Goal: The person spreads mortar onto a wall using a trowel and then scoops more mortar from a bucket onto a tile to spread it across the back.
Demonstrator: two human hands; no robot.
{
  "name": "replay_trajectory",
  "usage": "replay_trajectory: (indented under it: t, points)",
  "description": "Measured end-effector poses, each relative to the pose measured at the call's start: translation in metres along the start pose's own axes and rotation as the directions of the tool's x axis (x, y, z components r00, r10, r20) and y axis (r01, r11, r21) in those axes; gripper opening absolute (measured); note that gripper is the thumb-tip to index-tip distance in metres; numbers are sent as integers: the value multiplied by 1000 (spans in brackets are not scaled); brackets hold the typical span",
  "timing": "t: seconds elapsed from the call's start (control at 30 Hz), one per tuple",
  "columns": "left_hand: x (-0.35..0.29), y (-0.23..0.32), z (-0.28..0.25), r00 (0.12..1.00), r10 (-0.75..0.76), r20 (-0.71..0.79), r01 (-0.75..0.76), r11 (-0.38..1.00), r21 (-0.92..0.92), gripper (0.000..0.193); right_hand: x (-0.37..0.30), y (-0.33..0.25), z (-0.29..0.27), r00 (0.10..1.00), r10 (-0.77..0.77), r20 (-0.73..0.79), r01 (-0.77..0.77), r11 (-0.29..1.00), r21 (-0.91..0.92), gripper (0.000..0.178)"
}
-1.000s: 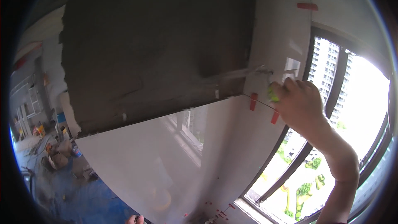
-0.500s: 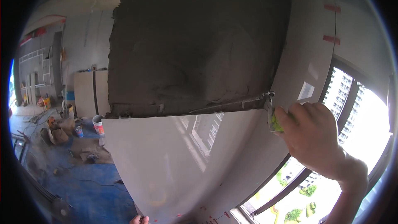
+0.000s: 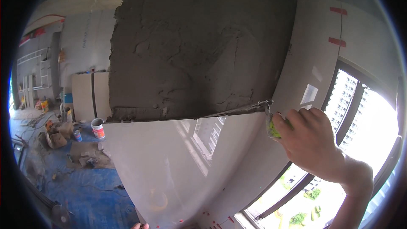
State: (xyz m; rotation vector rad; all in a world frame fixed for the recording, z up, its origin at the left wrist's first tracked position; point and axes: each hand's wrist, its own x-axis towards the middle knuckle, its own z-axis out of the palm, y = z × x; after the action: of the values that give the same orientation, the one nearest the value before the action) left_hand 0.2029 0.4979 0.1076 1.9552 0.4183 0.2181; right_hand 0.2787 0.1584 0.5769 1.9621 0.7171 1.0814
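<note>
My right hand (image 3: 311, 144) squeezes a trowel (image 3: 241, 110) pointing to nine o'clock. I can't tell my left hand (image 3: 140, 226) grip.

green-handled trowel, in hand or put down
In hand: the trowel is held by its green handle in the right hand, reaching along the lower edge of the dark grey coating.

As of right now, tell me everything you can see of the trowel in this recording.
The trowel has a bright green handle, smeared with grey, in the right hand. A grey-coated neck joins it to a long, thin, metallic-looking blade, seen almost edge-on. The blade slants gently down to the left, along the lower border of the dark grey mortar, by the glossy white panel's top edge. Exact contact there is unclear.
</note>
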Motion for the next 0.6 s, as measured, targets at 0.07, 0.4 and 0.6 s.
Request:
replay_trajectory:
  t: [0.07,0.4,0.6]
  points:
    - [0,1,2,1000,-1,11,1,1000,-17,38,3,-1,0,1000,-7,3,7,1000,5,31]
    - [-3,15,-2,999,-6,48,6,1000,-8,36,53,0,-24,981,-20,195,35,997,-71,17]
    - [-5,11,7,999,30,20,-29,998,-62,34,53,12,-60,944,50,325,-37,998,-46,30]
